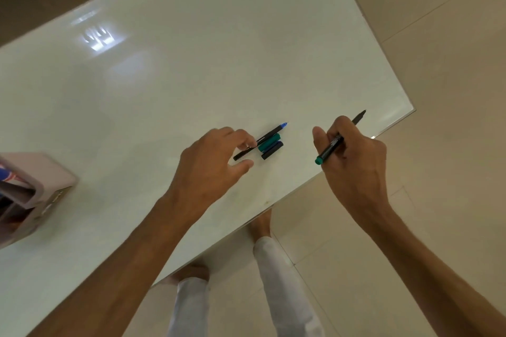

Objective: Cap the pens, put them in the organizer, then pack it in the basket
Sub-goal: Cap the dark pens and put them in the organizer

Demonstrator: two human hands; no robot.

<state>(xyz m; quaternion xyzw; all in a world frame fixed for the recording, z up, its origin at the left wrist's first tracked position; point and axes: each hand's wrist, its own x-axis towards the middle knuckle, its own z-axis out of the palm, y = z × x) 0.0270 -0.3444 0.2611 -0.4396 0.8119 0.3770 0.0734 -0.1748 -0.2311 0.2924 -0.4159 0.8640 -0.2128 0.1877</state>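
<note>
While the pinkish-grey compartmented plastic organizer (35,194) at nine o'clock holds indistinct items, the left hand (210,164) spreads fingers over the blue-tipped pen (262,139); the right hand (353,156) pinches the uncapped green-ended black pen (330,149).

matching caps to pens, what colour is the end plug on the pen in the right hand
Green, on the pen in the right hand; head view.

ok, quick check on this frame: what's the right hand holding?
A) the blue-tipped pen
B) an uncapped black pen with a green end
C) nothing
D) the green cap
B: the right hand grips a black pen with a green end, its bare tip pointing away, while the green cap and the blue-tipped pen lie on the table by the left hand.
</note>
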